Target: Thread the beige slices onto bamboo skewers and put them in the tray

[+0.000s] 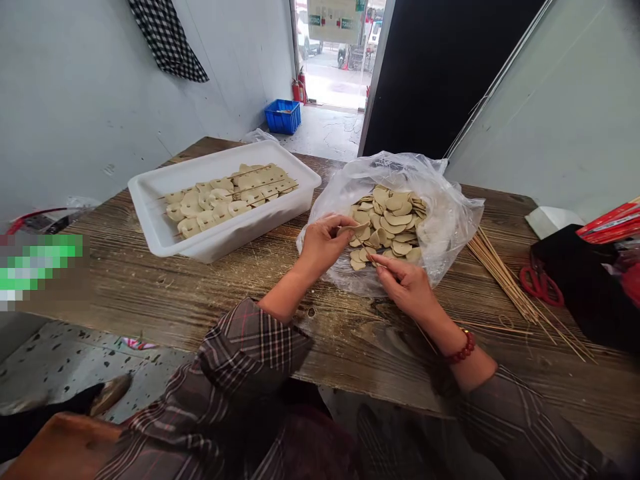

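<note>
My left hand (323,247) pinches a thin beige slice (356,228) between thumb and fingers, above the loose slices (395,213) in an open clear plastic bag (445,233). Just to the right and nearer to me, my right hand (411,288) is closed on a thin bamboo skewer (426,337); its tip end points toward the pile and its tail comes out below the palm. Whether a slice sits on this skewer near the fingertips, I cannot tell. At the left, a white plastic tub (235,243) holds rows of threaded slices (215,203) on skewers.
Loose bamboo skewers (505,277) lie on the wooden table (240,287) to the right of the bag. Beyond them are red-handled scissors (543,283) and a black box (575,280) with red packets. A blue crate (283,119) stands on the floor near the doorway.
</note>
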`<state>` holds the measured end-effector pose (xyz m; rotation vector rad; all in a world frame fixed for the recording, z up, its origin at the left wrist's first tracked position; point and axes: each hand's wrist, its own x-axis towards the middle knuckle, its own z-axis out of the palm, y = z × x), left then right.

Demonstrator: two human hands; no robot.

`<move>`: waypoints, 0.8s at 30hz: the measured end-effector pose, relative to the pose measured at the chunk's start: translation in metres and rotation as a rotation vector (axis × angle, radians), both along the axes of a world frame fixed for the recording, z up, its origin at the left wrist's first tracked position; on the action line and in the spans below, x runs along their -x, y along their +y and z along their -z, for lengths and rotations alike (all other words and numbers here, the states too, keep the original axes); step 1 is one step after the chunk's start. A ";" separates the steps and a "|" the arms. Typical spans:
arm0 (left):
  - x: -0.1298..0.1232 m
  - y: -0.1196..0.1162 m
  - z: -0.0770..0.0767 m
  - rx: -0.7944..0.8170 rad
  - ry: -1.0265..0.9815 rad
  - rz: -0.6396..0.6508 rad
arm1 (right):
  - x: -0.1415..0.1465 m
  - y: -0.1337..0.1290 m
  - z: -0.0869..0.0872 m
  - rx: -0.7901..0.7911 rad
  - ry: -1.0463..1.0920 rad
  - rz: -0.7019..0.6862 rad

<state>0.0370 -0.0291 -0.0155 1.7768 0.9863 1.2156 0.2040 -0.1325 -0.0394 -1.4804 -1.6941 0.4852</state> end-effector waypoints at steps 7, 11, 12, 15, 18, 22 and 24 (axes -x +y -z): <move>-0.003 -0.006 -0.006 -0.044 0.038 0.046 | 0.000 0.003 0.005 -0.036 -0.005 0.022; -0.005 -0.007 -0.002 0.081 -0.037 0.062 | -0.002 0.004 0.005 -0.011 0.004 0.022; -0.005 -0.006 0.000 0.143 -0.077 0.057 | -0.002 0.003 0.005 -0.011 0.006 0.017; -0.004 -0.003 0.004 0.332 -0.241 0.075 | -0.001 0.002 0.003 -0.031 0.023 0.001; -0.002 -0.002 0.003 0.464 -0.382 0.145 | -0.001 0.001 0.001 -0.018 0.036 -0.005; 0.000 -0.002 -0.001 0.578 -0.471 0.176 | -0.001 -0.001 0.000 0.007 0.064 -0.003; 0.000 -0.002 -0.002 0.603 -0.513 0.184 | -0.002 -0.001 0.001 0.005 0.078 -0.001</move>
